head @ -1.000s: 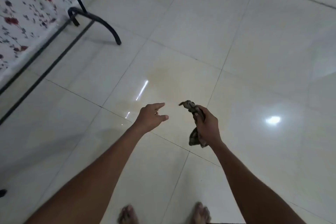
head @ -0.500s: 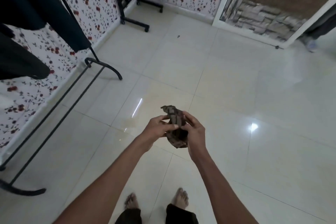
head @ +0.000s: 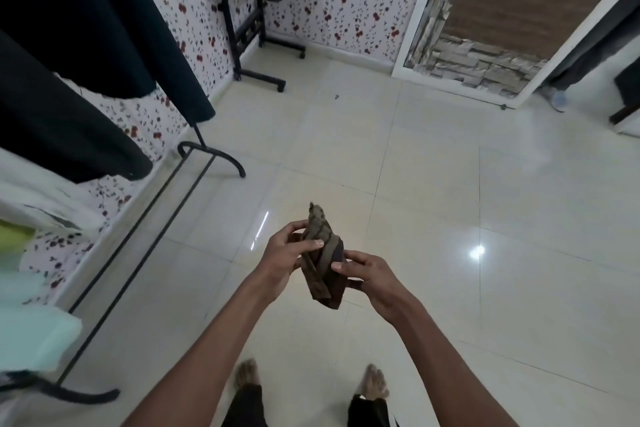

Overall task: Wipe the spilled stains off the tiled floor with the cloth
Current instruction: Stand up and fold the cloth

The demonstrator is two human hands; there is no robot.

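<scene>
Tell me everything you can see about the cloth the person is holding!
The cloth is brown with darker stripes, looks like soft fabric, and is bunched and folded, not spread out. It stands nearly upright, with a pointed tip on top. The left hand and the right hand both pinch it in the air above the tiled floor. It is not touching the floor.

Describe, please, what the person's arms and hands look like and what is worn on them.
Both arms are bare as far up as the view shows: no sleeves, gloves, watch or bracelets. The left hand and right hand show no rings that I can make out, and the fingers have short nails.
</scene>
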